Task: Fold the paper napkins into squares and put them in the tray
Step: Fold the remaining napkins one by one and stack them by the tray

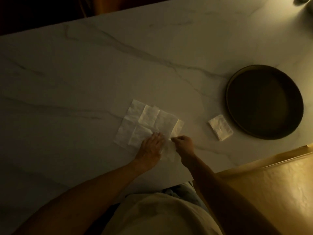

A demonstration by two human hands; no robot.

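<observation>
Several white paper napkins lie overlapping on the marble table, in the middle of the view. My left hand rests flat with straight fingers on the near part of the pile. My right hand pinches the edge of one thin napkin just right of the left hand. A folded square napkin lies apart on the table, to the right. Beside it stands a round dark tray with nothing in it.
The marble table stretches far to the left and back. A yellow chair back stands at the near right, against the table's edge. A dark object sits at the far right corner.
</observation>
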